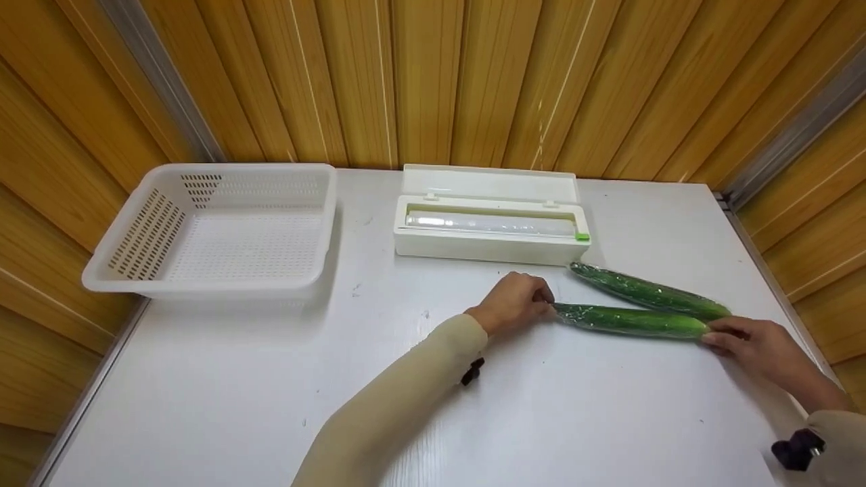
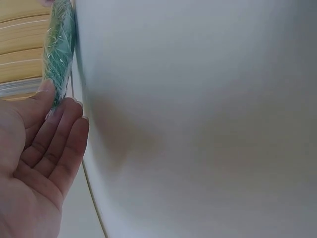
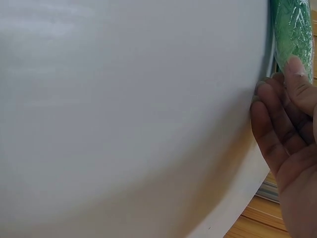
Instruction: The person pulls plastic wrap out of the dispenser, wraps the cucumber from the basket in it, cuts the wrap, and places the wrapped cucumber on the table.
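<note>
A green cucumber (image 1: 629, 320) wrapped in clear film lies across the right part of the white table, held at both ends. My left hand (image 1: 517, 302) pinches its left tip between thumb and fingers; the left wrist view shows the crinkled film on the cucumber (image 2: 60, 44) at the thumb. My right hand (image 1: 758, 348) pinches the paler right end, also seen beside the thumb of the right hand (image 3: 292, 116) in the right wrist view. Just behind it lies a second film-wrapped cucumber (image 1: 649, 291), slanting toward the dispenser, its right end close to the first one.
A white cling film dispenser (image 1: 490, 247) stands at the back with its lid (image 1: 490, 181) raised and a film roll (image 1: 490, 223) inside. At the back left is a white perforated plastic basket (image 1: 237, 291). Wood-patterned panels (image 1: 426, 81) enclose the white table (image 1: 223, 406).
</note>
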`<control>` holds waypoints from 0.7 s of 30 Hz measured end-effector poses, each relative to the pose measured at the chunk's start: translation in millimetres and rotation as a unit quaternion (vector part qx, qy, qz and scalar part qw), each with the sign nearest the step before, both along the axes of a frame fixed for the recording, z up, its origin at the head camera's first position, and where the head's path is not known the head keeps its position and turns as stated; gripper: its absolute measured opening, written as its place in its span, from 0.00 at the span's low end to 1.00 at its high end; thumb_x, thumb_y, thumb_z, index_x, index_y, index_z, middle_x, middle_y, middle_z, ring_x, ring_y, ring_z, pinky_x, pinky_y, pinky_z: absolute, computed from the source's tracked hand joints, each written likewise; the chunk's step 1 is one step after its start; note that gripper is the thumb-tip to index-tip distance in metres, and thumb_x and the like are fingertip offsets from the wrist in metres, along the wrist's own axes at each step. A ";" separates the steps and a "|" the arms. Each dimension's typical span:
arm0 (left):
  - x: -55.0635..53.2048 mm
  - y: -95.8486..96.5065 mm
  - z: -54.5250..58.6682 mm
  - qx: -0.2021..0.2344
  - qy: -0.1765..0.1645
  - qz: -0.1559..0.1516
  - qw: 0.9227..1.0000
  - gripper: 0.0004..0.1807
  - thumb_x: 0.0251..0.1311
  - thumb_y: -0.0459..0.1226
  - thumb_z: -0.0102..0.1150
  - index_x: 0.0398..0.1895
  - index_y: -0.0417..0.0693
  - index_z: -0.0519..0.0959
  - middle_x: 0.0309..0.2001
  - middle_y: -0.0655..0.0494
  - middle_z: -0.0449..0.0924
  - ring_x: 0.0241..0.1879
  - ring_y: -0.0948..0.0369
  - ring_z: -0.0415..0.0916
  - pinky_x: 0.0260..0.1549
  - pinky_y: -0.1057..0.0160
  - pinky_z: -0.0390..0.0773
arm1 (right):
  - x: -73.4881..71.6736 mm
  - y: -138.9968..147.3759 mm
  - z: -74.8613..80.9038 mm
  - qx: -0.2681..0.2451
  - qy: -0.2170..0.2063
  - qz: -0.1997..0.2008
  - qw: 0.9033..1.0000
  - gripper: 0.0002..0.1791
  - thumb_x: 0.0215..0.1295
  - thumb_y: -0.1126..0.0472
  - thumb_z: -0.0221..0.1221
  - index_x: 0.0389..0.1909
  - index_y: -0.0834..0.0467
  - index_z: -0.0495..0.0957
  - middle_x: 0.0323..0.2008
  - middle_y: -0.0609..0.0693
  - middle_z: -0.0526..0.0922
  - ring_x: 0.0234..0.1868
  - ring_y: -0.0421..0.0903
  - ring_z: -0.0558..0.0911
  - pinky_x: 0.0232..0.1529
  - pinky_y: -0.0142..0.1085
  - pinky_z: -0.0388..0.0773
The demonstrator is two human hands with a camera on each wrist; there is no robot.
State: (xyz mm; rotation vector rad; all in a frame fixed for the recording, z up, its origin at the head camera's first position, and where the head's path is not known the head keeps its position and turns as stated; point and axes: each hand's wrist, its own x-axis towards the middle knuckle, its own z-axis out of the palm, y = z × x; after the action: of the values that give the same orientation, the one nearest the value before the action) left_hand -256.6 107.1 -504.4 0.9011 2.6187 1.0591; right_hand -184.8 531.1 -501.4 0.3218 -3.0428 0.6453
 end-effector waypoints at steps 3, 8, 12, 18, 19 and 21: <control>-0.3 4.4 1.5 -0.016 0.009 0.000 1.000 0.07 0.69 0.38 0.72 0.46 0.46 0.91 0.37 0.60 0.89 0.35 0.70 0.76 0.40 0.76 0.72 | 1.4 3.8 -0.9 0.000 0.000 -0.006 1.000 0.14 0.70 0.63 0.70 0.49 0.69 0.87 0.43 0.72 0.85 0.37 0.53 0.77 0.30 0.28 0.71; -0.3 12.4 2.2 -0.024 0.017 -0.009 1.000 0.08 0.68 0.41 0.73 0.45 0.47 0.91 0.37 0.62 0.89 0.36 0.71 0.77 0.40 0.77 0.72 | 4.7 14.3 -1.0 -0.001 -0.013 -0.020 1.000 0.15 0.71 0.62 0.69 0.51 0.69 0.87 0.43 0.70 0.86 0.34 0.38 0.73 0.29 0.27 0.72; 0.0 18.0 1.6 -0.025 0.018 -0.014 0.999 0.08 0.68 0.41 0.73 0.45 0.48 0.91 0.38 0.63 0.89 0.38 0.71 0.78 0.42 0.77 0.72 | 5.9 21.7 -2.7 -0.024 -0.003 -0.022 0.999 0.12 0.70 0.66 0.70 0.48 0.71 0.87 0.42 0.70 0.87 0.33 0.29 0.73 0.29 0.24 0.76; -0.1 23.2 1.9 -0.023 0.016 -0.013 1.000 0.08 0.69 0.41 0.72 0.45 0.48 0.92 0.38 0.63 0.89 0.39 0.71 0.79 0.42 0.78 0.72 | 3.5 27.4 -5.5 -0.073 -0.012 -0.021 0.997 0.10 0.69 0.71 0.69 0.46 0.74 0.86 0.36 0.61 0.89 0.30 0.29 0.80 0.30 0.23 0.80; 0.0 24.1 2.0 -0.023 0.016 -0.013 1.000 0.08 0.69 0.41 0.72 0.45 0.48 0.92 0.38 0.64 0.89 0.39 0.72 0.79 0.42 0.78 0.72 | 3.2 28.1 -5.9 -0.078 -0.014 -0.023 0.997 0.09 0.69 0.71 0.68 0.46 0.74 0.86 0.35 0.60 0.89 0.30 0.29 0.81 0.30 0.23 0.81; 0.5 25.8 2.0 -0.021 0.014 -0.016 1.000 0.08 0.69 0.41 0.72 0.45 0.48 0.92 0.39 0.63 0.89 0.39 0.72 0.79 0.42 0.78 0.72 | 3.3 29.3 -6.3 -0.080 -0.016 -0.023 0.996 0.09 0.70 0.71 0.68 0.45 0.74 0.86 0.36 0.60 0.89 0.30 0.30 0.81 0.30 0.24 0.81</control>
State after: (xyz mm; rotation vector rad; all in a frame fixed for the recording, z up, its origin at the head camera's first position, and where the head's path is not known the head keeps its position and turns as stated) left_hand -256.1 133.0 -502.4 0.9517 2.6297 0.9865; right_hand -181.4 560.4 -507.6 0.2375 -2.9937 0.8928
